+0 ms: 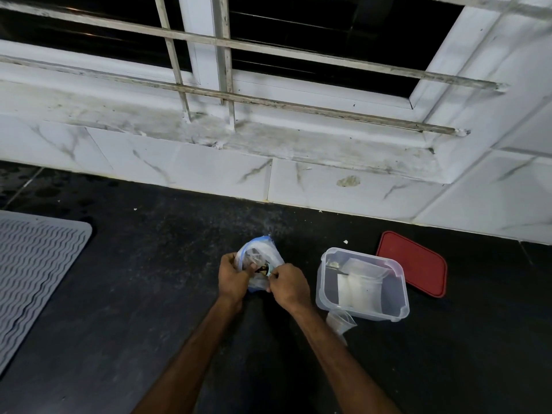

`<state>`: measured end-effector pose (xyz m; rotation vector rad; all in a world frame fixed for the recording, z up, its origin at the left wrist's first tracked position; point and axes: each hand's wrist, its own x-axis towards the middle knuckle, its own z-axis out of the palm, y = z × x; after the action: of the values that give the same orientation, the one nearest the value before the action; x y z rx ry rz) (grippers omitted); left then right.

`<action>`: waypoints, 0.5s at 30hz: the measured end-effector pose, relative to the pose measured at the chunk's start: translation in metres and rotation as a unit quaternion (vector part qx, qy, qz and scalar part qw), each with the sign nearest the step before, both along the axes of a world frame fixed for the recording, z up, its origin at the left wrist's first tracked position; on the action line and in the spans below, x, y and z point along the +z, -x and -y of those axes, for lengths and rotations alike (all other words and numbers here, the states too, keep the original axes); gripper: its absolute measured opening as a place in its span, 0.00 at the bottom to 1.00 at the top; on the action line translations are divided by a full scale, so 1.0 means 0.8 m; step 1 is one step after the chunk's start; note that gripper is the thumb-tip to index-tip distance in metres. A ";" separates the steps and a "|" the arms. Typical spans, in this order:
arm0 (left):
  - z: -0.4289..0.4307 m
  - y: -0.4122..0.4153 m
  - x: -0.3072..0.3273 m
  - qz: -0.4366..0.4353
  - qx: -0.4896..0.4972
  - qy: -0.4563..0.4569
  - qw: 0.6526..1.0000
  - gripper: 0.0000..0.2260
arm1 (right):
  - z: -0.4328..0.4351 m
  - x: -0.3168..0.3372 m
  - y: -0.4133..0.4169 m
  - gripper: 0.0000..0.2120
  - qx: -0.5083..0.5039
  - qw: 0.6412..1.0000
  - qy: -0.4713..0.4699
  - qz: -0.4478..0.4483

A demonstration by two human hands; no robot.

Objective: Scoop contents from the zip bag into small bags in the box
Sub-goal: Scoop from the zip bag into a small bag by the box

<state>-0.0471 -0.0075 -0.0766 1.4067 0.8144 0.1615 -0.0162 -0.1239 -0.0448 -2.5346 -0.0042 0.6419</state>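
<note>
With left hand (234,276) and right hand (289,286), pinches opposite lips of zip bag (260,252), fingers curled; bag body extends beyond grip. Finds clear plastic box (397,306) holding small bags (361,285) right of grip, nearer right hand.

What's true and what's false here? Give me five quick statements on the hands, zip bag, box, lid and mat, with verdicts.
1. The left hand and the right hand both grip the zip bag. True.
2. The red lid is fitted on the box. False: the box is open and the lid lies on the counter behind it, to its right.
3. Small bags sit inside the box. True.
4. The grey mat lies right of the box. False: it is at the far left of the counter.
5. One loose small bag lies outside the box, at its near side. True.
</note>
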 end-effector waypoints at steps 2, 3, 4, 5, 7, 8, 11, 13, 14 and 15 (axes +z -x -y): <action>0.004 -0.001 0.002 0.012 0.041 0.006 0.999 0.14 | -0.001 -0.002 0.004 0.10 -0.005 0.999 -0.016 -0.032; 0.006 -0.002 0.003 0.019 0.058 0.004 0.998 0.14 | -0.002 -0.002 0.004 0.10 -0.036 0.996 -0.049 -0.061; 0.008 -0.002 0.005 0.027 0.068 0.003 0.997 0.13 | -0.001 0.000 0.002 0.11 -0.084 0.986 -0.100 -0.100; 0.009 -0.001 0.004 0.037 0.074 0.005 0.997 0.13 | -0.001 0.005 0.002 0.11 -0.136 0.967 -0.156 -0.148; 0.006 0.001 0.001 0.046 0.074 0.013 0.996 0.13 | -0.001 0.015 0.003 0.10 -0.204 0.928 -0.230 -0.211; 0.005 0.004 -0.001 0.043 0.069 0.016 0.997 0.13 | -0.003 0.015 0.004 0.10 -0.211 0.920 -0.243 -0.221; 0.001 0.009 -0.005 0.033 0.047 0.010 0.998 0.12 | -0.007 0.015 0.014 0.10 -0.182 0.935 -0.231 -0.198; -0.002 0.008 -0.005 0.031 0.034 -0.008 0.999 0.12 | -0.006 0.014 0.017 0.11 -0.155 0.951 -0.205 -0.174; -0.002 0.009 -0.003 0.029 0.026 -0.018 0.999 0.13 | -0.004 0.015 0.018 0.11 -0.145 0.956 -0.194 -0.165; -0.003 0.010 -0.001 0.028 0.021 -0.032 0.999 0.13 | -0.002 0.017 0.019 0.11 -0.136 0.960 -0.187 -0.158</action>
<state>-0.0547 -0.0049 -0.0773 1.4386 0.7985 0.2603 -0.0314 -0.1226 -0.0316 -2.0026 0.3031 0.8363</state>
